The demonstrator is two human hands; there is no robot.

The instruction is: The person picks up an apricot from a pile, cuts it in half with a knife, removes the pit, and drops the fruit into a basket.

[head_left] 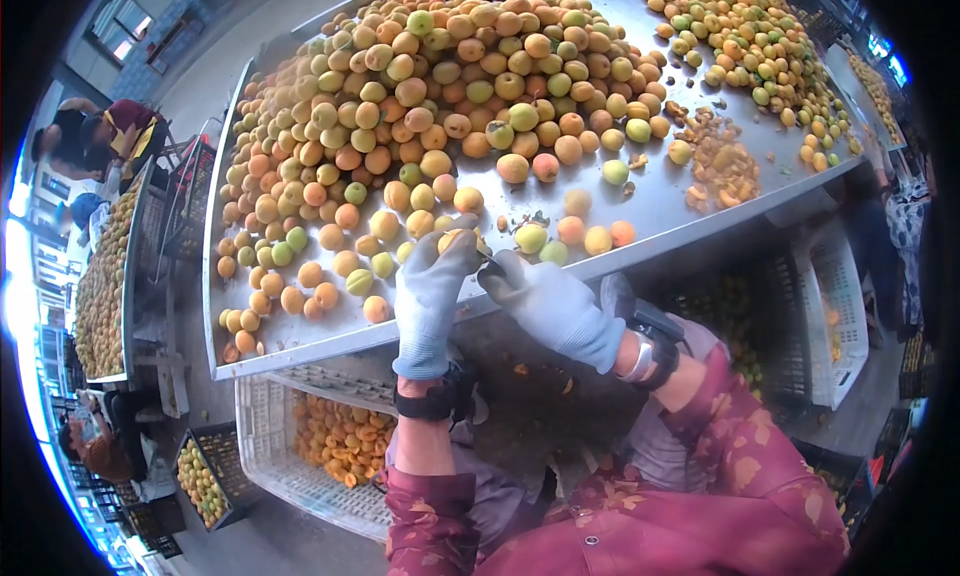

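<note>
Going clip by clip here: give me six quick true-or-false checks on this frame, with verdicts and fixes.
1. The left hand holds an apricot close to the right hand. True.
2. Both hands are bare. False: both wear pale gloves.
3. The big apricot pile lies on a metal table. True.
4. A crate at lower left holds only whole green apricots. False: the white crate holds orange apricot pieces.
5. Split apricots lie to the right of the big pile. True.
6. The wearer's sleeves are plain blue. False: the maroon sleeves are patterned.
</note>
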